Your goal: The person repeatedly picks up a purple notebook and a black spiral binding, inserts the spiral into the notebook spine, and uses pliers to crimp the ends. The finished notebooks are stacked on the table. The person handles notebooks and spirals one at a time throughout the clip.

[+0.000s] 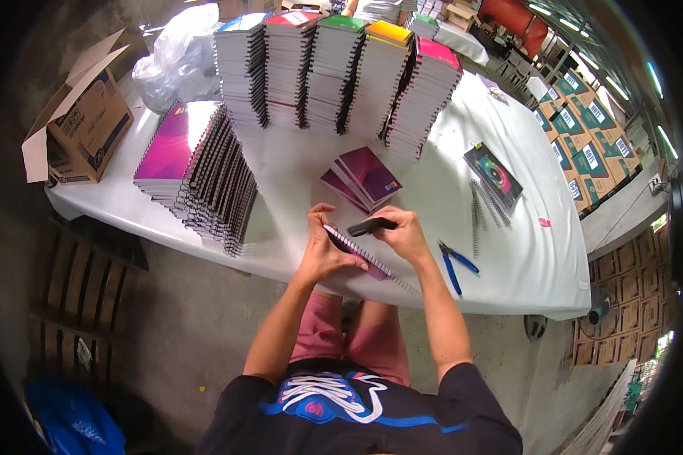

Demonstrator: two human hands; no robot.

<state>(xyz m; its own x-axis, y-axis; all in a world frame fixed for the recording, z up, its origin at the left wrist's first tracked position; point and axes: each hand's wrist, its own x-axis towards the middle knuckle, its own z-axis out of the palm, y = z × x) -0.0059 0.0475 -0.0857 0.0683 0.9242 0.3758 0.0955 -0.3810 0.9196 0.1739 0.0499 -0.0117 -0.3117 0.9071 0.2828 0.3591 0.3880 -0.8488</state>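
Note:
My left hand [322,256] grips a small purple notebook [375,268] at the table's near edge, fingers curled round it with its bound edge up. A wire spiral coil [396,279] runs along that edge, and its free end sticks out past the notebook towards the lower right. My right hand [407,236] is closed round a black handheld tool [366,227], whose exact kind I cannot make out; its tip is just above the notebook's spine. Beyond my hands lie a few small purple booklets [369,176], overlapping, with no coil visible on them.
Tall stacks of spiral notebooks [329,72] line the table's back. Purple spiral notebooks [167,148] are piled at left, near an open carton [91,125]. At right lie a dark notebook [493,176], loose coils [487,203] and blue-handled pliers [452,267] on the white cloth [527,265].

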